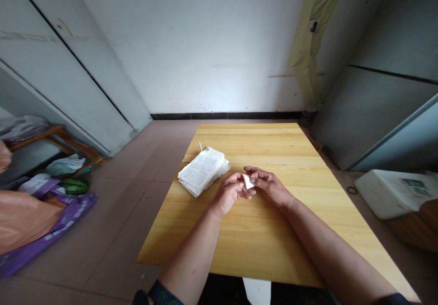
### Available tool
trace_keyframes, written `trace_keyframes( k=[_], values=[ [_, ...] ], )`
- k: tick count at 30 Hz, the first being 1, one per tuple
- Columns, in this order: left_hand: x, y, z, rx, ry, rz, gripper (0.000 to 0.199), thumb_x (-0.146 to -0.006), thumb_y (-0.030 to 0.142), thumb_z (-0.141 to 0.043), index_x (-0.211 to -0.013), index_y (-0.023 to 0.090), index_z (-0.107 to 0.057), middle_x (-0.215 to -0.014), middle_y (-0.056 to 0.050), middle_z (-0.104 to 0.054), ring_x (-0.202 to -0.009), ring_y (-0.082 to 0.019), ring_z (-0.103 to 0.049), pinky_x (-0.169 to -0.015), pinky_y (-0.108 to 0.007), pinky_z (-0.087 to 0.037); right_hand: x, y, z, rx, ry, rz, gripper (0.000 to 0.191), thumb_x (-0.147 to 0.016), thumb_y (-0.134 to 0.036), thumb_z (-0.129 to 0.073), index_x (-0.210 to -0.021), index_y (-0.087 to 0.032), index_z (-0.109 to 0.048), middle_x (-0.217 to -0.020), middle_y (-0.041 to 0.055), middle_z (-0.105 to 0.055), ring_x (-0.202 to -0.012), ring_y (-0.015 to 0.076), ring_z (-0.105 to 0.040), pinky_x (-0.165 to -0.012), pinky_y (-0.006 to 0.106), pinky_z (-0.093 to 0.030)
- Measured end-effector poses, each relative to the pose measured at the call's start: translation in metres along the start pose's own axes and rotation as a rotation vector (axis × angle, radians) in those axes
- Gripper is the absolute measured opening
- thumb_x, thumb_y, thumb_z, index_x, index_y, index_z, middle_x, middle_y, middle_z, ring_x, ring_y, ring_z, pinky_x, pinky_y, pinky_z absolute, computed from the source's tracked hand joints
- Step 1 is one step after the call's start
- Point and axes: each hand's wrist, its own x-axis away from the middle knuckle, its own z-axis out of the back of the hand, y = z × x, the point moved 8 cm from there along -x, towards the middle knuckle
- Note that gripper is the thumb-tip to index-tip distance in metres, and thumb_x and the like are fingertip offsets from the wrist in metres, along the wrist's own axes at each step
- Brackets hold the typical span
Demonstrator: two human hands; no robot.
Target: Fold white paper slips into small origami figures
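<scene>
Between my two hands, above the middle of the wooden table, is a small folded piece of white paper with a pointed, triangular shape. My left hand pinches it from the left, its fingers curled around the edge. From the right, my right hand grips the same paper with the thumb on its face. To the left of my hands lies a loose stack of printed paper sheets, with uneven edges.
The wooden table stands before a white wall. At left are a purple bag, a watermelon and a low wooden rack. A white box sits right of the table, near a grey refrigerator-like cabinet.
</scene>
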Motion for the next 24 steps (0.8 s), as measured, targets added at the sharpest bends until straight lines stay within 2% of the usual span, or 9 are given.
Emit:
trace_keyframes(
  k=[1,3,4,6,10,17,22,24],
  values=[
    [-0.001,0.001,0.0,0.023,-0.001,-0.011,0.026,-0.07,0.029,-0.063,-0.09,0.013,-0.058,-0.081,-0.007,-0.066,-0.07,-0.019,-0.066,-0.056,-0.024,-0.048,0.0,0.0,-0.003,-0.071,-0.01,-0.022,0.027,-0.076,-0.045,-0.069,-0.074,-0.019,-0.063,-0.11,0.0085,-0.064,-0.11,0.0238,-0.056,-0.095,0.041,-0.042],
    [-0.002,0.003,0.001,0.034,0.008,-0.038,0.024,-0.069,0.026,-0.064,-0.088,0.013,-0.058,-0.081,-0.006,-0.065,-0.067,-0.016,-0.063,-0.051,-0.022,-0.044,0.001,0.0,-0.015,-0.211,-0.065,-0.06,0.029,-0.075,-0.046,-0.069,-0.073,-0.018,-0.061,-0.089,0.0055,-0.067,-0.087,0.0209,-0.062,-0.084,0.039,-0.048],
    [-0.003,0.003,0.001,0.03,0.015,-0.049,0.024,-0.069,0.025,-0.064,-0.089,0.013,-0.059,-0.081,-0.006,-0.064,-0.065,-0.014,-0.061,-0.049,-0.02,-0.042,0.002,-0.001,-0.021,-0.275,-0.102,-0.076,0.029,-0.076,-0.046,-0.067,-0.072,-0.018,-0.061,-0.077,0.0033,-0.064,-0.076,0.0194,-0.062,-0.077,0.038,-0.05],
    [-0.003,0.004,0.0,0.026,0.021,-0.058,0.026,-0.069,0.024,-0.065,-0.093,0.014,-0.059,-0.08,-0.005,-0.063,-0.063,-0.012,-0.057,-0.048,-0.019,-0.039,0.003,-0.002,-0.031,-0.375,-0.151,-0.104,0.028,-0.078,-0.043,-0.065,-0.07,-0.017,-0.059,-0.067,0.0012,-0.06,-0.066,0.0176,-0.059,-0.07,0.036,-0.05],
    [-0.002,0.003,-0.004,0.065,-0.005,-0.038,0.027,-0.07,0.023,-0.064,-0.096,0.015,-0.06,-0.074,-0.002,-0.059,-0.063,-0.01,-0.053,-0.049,-0.019,-0.036,0.004,-0.001,-0.035,-0.469,-0.167,-0.133,0.024,-0.079,-0.038,-0.064,-0.072,-0.016,-0.06,-0.069,0.0026,-0.062,-0.065,0.0177,-0.06,-0.071,0.036,-0.049],
    [-0.003,-0.001,-0.009,0.081,-0.037,-0.01,0.024,-0.068,0.025,-0.066,-0.089,0.014,-0.062,-0.068,-0.001,-0.056,-0.056,-0.008,-0.047,-0.049,-0.02,-0.034,0.005,0.003,-0.035,-0.504,-0.185,-0.162,0.025,-0.077,-0.041,-0.064,-0.071,-0.018,-0.059,-0.068,0.0034,-0.064,-0.065,0.0191,-0.061,-0.07,0.037,-0.049],
    [-0.001,-0.003,-0.009,0.121,-0.059,0.026,0.025,-0.069,0.028,-0.069,-0.088,0.014,-0.06,-0.06,0.003,-0.051,-0.045,-0.005,-0.04,-0.042,-0.019,-0.028,0.006,-0.004,-0.042,-0.443,-0.242,-0.158,0.032,-0.081,-0.047,-0.057,-0.074,-0.016,-0.063,-0.065,0.0059,-0.066,-0.067,0.0216,-0.063,-0.075,0.041,-0.05],
    [0.0,-0.005,-0.011,0.132,-0.068,0.063,0.025,-0.071,0.03,-0.069,-0.086,0.014,-0.059,-0.061,0.003,-0.052,-0.043,-0.004,-0.04,-0.039,-0.018,-0.027,0.005,-0.007,-0.039,-0.352,-0.206,-0.112,0.037,-0.082,-0.051,-0.054,-0.083,-0.015,-0.064,-0.064,0.0054,-0.066,-0.065,0.0219,-0.064,-0.077,0.043,-0.05]
  ],
)
